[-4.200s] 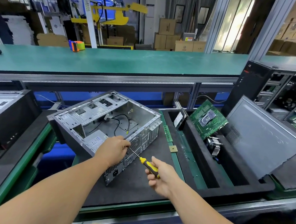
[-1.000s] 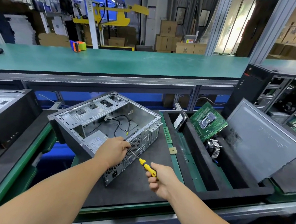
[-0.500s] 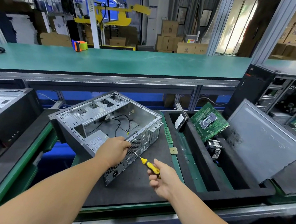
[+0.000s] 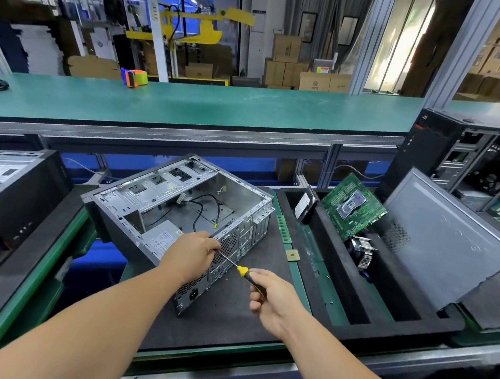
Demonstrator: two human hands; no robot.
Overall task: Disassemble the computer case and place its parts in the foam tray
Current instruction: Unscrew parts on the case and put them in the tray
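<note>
The computer case (image 4: 179, 214) lay on its side on the dark mat (image 4: 234, 315) of the tabletop, open face up, its long axis running from near left to far right and its perforated rear panel turned toward the person. Inside, a power supply (image 4: 162, 238) sat at the near-left corner, with loose black cables (image 4: 203, 206) on the floor of the case.

The left hand (image 4: 192, 255) rested on the rear edge of the case just above the vent grille, fingers curled over the rim and apparently pinching near the tip of the screwdriver (image 4: 237, 267); whether they held a screw could not be told. The screwdriver shaft slanted from that point down and to the right, so its axis met the rear panel at an angle rather than square on. The right hand (image 4: 270, 300) gripped the yellow-and-black handle, fingers wrapped round it, just to the right of the case and nearer the person than the left.

Further right stood the foam tray (image 4: 338, 299), its long slots running away from the person. It already held a hard drive (image 4: 302, 207), a green motherboard (image 4: 351, 208) leaning upright, a heatsink (image 4: 362, 252) and a grey side panel (image 4: 446, 241). Any freed part would likely need to travel rightward, the right hand being the nearer one.
</note>
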